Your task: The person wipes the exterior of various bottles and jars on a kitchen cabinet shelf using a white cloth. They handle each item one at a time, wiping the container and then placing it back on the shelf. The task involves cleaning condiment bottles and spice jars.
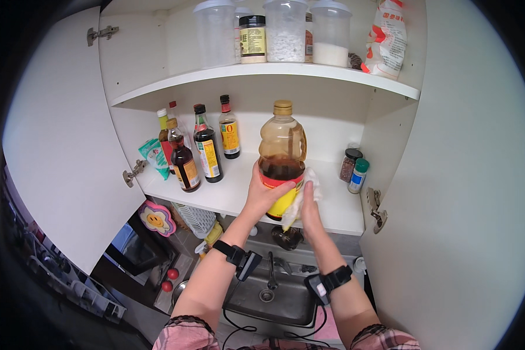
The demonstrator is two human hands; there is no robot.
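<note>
A large plastic bottle (pixel 282 140) of dark liquid, with a gold cap and a red and yellow label, stands upright between my hands at the front of the cabinet's lower shelf (pixel 240 192). My left hand (pixel 264 192) grips its left side, thumb across the label. My right hand (pixel 310 210) presses a white cloth (pixel 313 181) against the bottle's right side. Whether the bottle's base rests on the shelf cannot be told. To the left on that shelf are sauce bottles, among them a dark one (pixel 208 148) with a yellow label.
Spice jars (pixel 350 164) stand at the shelf's right. Plastic canisters (pixel 286 35) and a bag (pixel 385 39) are on the upper shelf (pixel 262 69). Cabinet doors hang open at left (pixel 61 144) and right (pixel 459 175). Below lies a steel sink (pixel 288 302) with a faucet (pixel 271 271).
</note>
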